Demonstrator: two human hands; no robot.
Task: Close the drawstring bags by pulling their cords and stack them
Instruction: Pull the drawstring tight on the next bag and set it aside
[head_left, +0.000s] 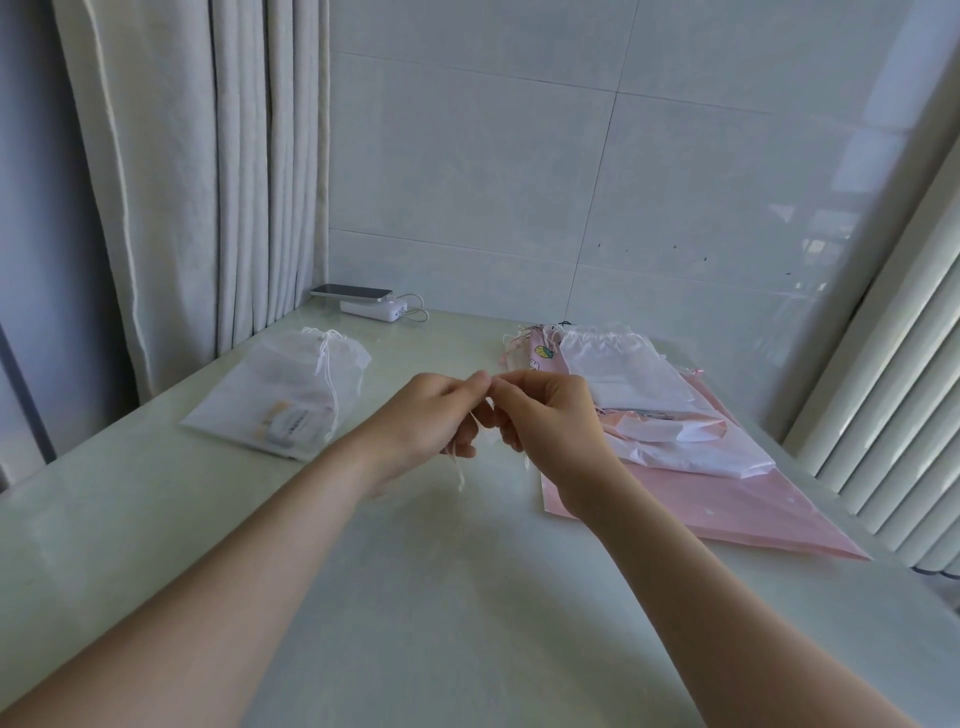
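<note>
Head camera view, looking down along two bare forearms to a pale green tabletop (415, 597). Above its middle we see the left hand (431, 415) and right hand (550, 421) meeting, fingers curled, thumbs and fingertips touching as both pinch a thin white cord (459, 475). The cord's loose ends dangle below the left hand. We cannot make out the bag this cord belongs to; it is hidden or too sheer to see.

Toward the left edge lies a sheer white mesh drawstring bag (280, 395), flat, something packed inside, its mouth gathered and its cords trailing across it. We judge that this one is already closed.

Toward the right edge sits a pile of pink and white drawstring bags (727, 499), overlapping loosely, a large pink one at the bottom. The mouth of the topmost white bag looks ruffled, but we cannot tell whether any of these are drawn shut.

At the far left corner a dark phone (353, 292) rests on a white power bank (371, 307).

We judge that the work is at an early stage: one bag closed, one cord in hand, and no tidy stack yet.
</note>
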